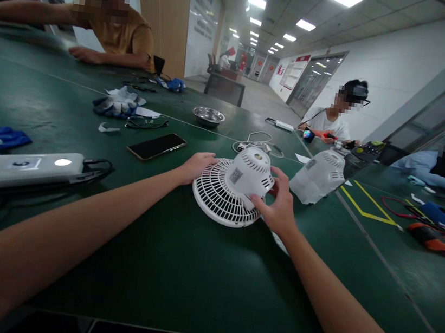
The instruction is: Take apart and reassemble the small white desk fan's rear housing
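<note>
A white fan head rests on the green table, its round slotted grille low and its vented motor housing on top. My left hand closes on the grille's far left rim, with some fingers hidden by it. Thumb and fingers of my right hand grip the right side of the housing. A white cable lies coiled just behind the fan. To the right stands a white plastic fan base. Part of a pale flat item shows under my right wrist.
On the left lie a phone, gloves and a long white device with a black cable. A steel bowl sits farther back. At right are yellow tape marks and an orange-black meter. Several people sit around the table.
</note>
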Action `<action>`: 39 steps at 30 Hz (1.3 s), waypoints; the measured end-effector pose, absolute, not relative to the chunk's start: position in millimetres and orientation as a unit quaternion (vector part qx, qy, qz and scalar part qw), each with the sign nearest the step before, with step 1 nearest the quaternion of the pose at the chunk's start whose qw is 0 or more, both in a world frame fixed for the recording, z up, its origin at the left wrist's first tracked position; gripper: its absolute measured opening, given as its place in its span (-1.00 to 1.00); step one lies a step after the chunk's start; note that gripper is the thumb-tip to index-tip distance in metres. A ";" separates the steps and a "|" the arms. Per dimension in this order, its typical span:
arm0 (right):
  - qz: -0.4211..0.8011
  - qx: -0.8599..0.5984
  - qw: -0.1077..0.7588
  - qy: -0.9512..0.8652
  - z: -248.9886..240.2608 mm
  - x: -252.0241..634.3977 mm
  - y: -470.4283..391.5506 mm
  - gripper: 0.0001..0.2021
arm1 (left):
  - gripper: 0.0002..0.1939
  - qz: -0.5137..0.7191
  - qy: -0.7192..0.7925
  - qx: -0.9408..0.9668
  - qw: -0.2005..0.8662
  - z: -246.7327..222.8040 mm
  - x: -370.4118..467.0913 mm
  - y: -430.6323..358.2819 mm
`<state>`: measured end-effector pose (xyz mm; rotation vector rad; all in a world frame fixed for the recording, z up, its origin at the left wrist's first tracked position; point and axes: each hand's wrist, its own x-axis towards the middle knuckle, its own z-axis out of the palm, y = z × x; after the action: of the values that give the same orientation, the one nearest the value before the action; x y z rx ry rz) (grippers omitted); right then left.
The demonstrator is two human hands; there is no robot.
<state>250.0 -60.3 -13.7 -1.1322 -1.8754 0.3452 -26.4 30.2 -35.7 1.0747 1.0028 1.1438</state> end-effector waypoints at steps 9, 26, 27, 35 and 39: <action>0.116 -0.454 0.413 -0.781 -9.7 253.1 -60.6 -0.17 | -0.51 0.396 0.267 0.801 0.361 -2.8 -22.9 -0.7; 0.160 -0.450 0.389 -0.788 -6.7 258.1 -60.4 -0.21 | -0.64 0.360 0.315 0.809 0.341 9.1 -14.8 -0.4; 0.168 -0.450 0.391 -0.785 -7.4 258.1 -60.3 -0.20 | -0.65 0.356 0.315 0.813 0.335 9.0 -14.7 -0.2; 0.207 -0.447 0.387 -0.779 -8.0 261.5 -55.2 -0.20 | -0.66 0.366 0.312 0.740 0.470 8.8 -15.4 -2.1; 0.199 -0.444 0.384 -0.785 -7.5 262.7 -52.7 -0.19 | -0.60 0.368 0.317 0.773 0.408 8.6 -15.4 -2.2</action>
<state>262.7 -52.7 -7.5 -1.1304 -2.0007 0.5069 -15.4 -2.2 8.6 1.9480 0.7997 0.9271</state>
